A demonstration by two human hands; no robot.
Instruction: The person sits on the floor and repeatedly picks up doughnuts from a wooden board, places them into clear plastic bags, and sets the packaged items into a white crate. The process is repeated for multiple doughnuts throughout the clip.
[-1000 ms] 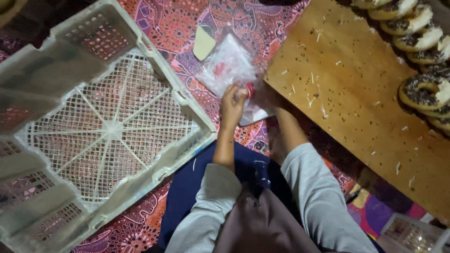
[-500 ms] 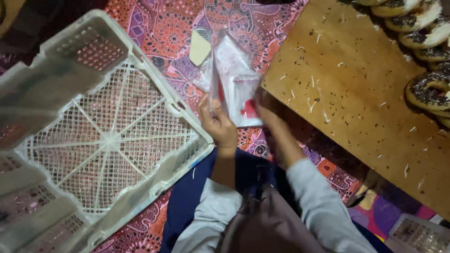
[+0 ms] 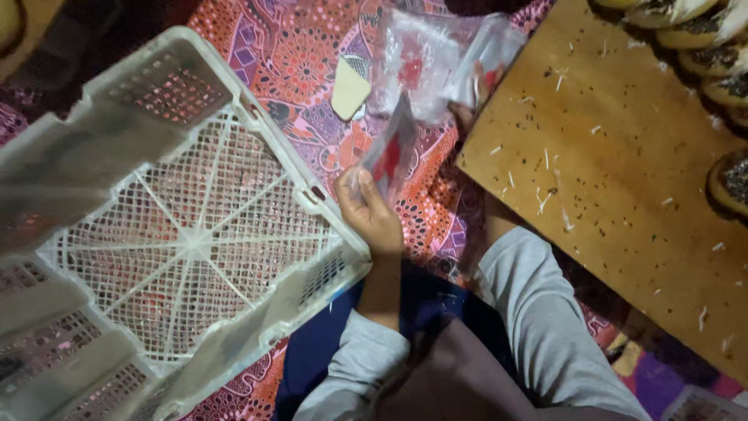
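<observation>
The left hand (image 3: 372, 212) pinches a clear plastic bag (image 3: 393, 152); the right hand (image 3: 470, 109) grips another bag (image 3: 436, 58), beside the white crate (image 3: 187, 234).

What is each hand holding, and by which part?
The left hand pinches one clear plastic bag at its lower edge. The right hand is mostly hidden among more bags; its grip cannot be told.

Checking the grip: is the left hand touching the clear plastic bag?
Touching. The head view shows the left hand with its fingers closed around the lower edge of the clear plastic bag.
</observation>
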